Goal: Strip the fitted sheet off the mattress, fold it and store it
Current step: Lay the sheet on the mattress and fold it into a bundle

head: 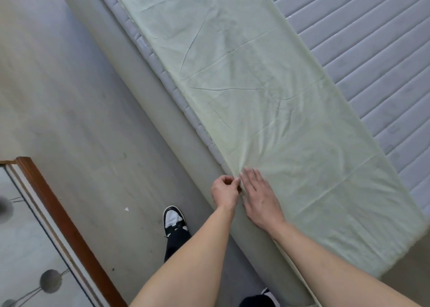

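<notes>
A pale green fitted sheet (256, 85) lies folded into a long strip along the near side of the quilted grey mattress (360, 50). My left hand (224, 194) pinches the sheet's near edge at the mattress border, fingers curled. My right hand (260, 197) lies just beside it with fingers fairly straight, touching the cloth at the same spot. Creases fan out from where the two hands meet.
A grey upholstered bed frame (162, 125) runs diagonally beside the mattress. Grey floor (69, 97) lies to the left, with my shoe (174, 220) on it. A wood-framed mirror (53, 213) stands at the lower left.
</notes>
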